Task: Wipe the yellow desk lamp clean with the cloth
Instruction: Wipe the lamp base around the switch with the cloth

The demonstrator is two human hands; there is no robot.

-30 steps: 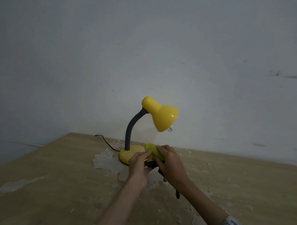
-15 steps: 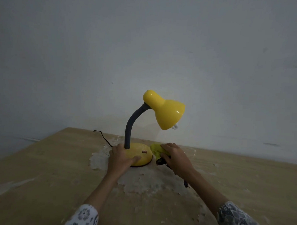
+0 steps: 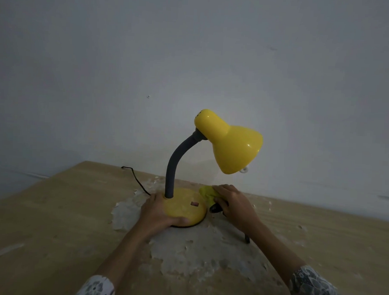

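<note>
A pale grey-white wall [image 3: 193, 58] fills the upper two thirds of the frame, dim and plain apart from a small dark speck left of centre and a few faint scuffs toward the right. Below it a light wooden table [image 3: 41, 218] spreads across the lower third, its top worn: a large ragged patch of peeled, greyish surface [image 3: 198, 252] runs from the middle of the frame down toward the bottom, with pale flakes scattered to the right. The yellow desk lamp [image 3: 231, 146] stands at centre on that patch, its round base [image 3: 182, 210] flat on the table, a dark bent neck [image 3: 172, 168] rising to the shade, which tips down to the right. A thin black cord [image 3: 136, 178] trails from the base toward the table's far edge at left. The left hand [image 3: 157, 215] grips the base's left and near side, thumb curled along the front rim. The right hand [image 3: 233, 207], just right of the base, has its fingers curled over the yellow-green cloth [image 3: 207, 192], bunched on the table against the base's right edge; a small dark object [image 3: 215, 208] shows beneath the hand, too unclear to name. Floral-patterned sleeves [image 3: 316, 288] show at the bottom corners.
</note>
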